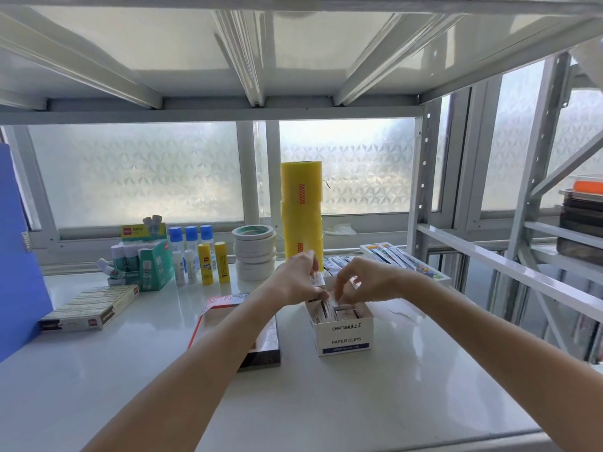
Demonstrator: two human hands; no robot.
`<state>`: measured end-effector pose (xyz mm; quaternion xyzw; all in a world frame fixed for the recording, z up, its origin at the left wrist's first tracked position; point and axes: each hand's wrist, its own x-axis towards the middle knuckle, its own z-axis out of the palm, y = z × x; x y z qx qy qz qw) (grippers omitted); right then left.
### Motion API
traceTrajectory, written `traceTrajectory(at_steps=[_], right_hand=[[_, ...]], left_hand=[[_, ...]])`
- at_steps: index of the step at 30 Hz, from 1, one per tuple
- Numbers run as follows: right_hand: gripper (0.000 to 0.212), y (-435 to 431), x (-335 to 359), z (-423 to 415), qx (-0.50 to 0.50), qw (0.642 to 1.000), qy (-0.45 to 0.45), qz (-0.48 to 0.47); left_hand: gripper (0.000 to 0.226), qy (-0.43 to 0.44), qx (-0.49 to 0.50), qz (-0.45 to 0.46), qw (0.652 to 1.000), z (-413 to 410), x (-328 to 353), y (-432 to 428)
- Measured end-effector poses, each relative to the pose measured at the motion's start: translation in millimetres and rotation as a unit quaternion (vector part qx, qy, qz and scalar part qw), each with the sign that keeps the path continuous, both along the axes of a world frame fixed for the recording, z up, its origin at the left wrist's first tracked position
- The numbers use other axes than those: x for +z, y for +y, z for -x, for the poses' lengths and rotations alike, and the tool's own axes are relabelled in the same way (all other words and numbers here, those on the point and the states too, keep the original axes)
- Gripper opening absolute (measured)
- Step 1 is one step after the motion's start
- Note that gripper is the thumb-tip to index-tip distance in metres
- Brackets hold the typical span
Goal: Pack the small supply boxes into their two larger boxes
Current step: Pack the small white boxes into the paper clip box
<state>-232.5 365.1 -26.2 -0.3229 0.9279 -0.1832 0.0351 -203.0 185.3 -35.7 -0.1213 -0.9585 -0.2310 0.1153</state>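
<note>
Seating small boxes in the paper-clip carton

Carton (pixel 342 334) marked PAPER CLIPS sits open on the white desk (pixel 359 402), partly filled with small boxes (pixel 323 313). Left hand (pixel 293 282) pinches one small box at the back-left edge, fingers clamped on it. Right hand (pixel 365 282) fingers are bunched, tips down in the carton; cannot tell if they grip anything. Advice: square the box to the row, slide it straight down, and brace the carton wall.

White paper-clip box (pixel 344 334) upright and open-topped on the shelf, small white boxes (pixel 326 313) packed inside on edge, flat staple carton (pixel 89 308) lying far left
</note>
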Motion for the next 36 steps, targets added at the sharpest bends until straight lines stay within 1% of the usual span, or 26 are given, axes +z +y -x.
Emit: traceTrajectory(at_steps=[2, 3, 4, 6, 9, 11, 14, 17, 20, 23, 26, 29, 32, 33, 36], right_hand=[[0.016, -6, -2, -5, -0.007, 0.999, -0.015, 0.048], [0.023, -8, -2, -8, -0.009, 0.998, -0.031, 0.048], [0.032, -10, -1, -10, -0.010, 0.998, -0.049, 0.033], [0.042, -13, 0, -16, -0.011, 0.998, -0.068, -0.005], [0.048, -15, -2, -21, -0.023, 0.997, -0.062, -0.037], [0.047, -16, -4, -23, -0.027, 0.998, -0.050, -0.036], [0.050, -10, -1, -24, -0.033, 0.998, -0.047, -0.007], [0.055, 6, 10, -20, -0.049, 0.995, -0.041, 0.072], [0.060, 23, 19, -18, -0.069, 0.989, -0.032, 0.123], [0.059, 28, 18, -20, -0.059, 0.988, -0.044, 0.138], [0.056, 26, 12, -24, -0.034, 0.989, -0.046, 0.134], [0.050, 25, 6, -25, -0.010, 0.989, -0.048, 0.139], [0.050, 22, 3, -26, -0.006, 0.991, -0.042, 0.127], [0.050, 20, 2, -26, -0.008, 0.992, -0.039, 0.123], [0.051, 11, 0, -24, -0.002, 0.992, -0.048, 0.114]], left_hand=[[0.053, -0.001, -0.003, -0.016, 1.000, 1, 0, -1], [0.052, -0.002, -0.004, -0.020, 1.000, 1, 0, -1], [0.051, -0.003, -0.006, -0.022, 1.000, 1, 0, -1], [0.052, -0.006, -0.007, -0.027, 1.000, 2, -1, -1], [0.053, -0.006, -0.008, -0.032, 0.999, 2, -2, -2], [0.052, -0.006, -0.009, -0.041, 0.999, 1, -2, -2], [0.050, -0.001, -0.011, -0.074, 0.997, 0, 0, -4], [0.050, 0.012, -0.005, -0.102, 0.995, -2, 1, -9], [0.049, 0.005, -0.006, -0.043, 0.999, -5, -2, -4], [0.048, -0.008, 0.006, 0.050, 0.999, -5, -8, 8], [0.045, -0.025, 0.043, 0.128, 0.990, 0, -8, 14], [0.044, -0.031, 0.061, 0.152, 0.986, 2, -9, 18], [0.041, -0.025, 0.062, 0.133, 0.989, 1, -8, 21], [0.040, -0.039, 0.054, 0.115, 0.991, 0, -6, 18], [0.032, -0.129, -0.015, 0.032, 0.991, -2, 7, 2]])
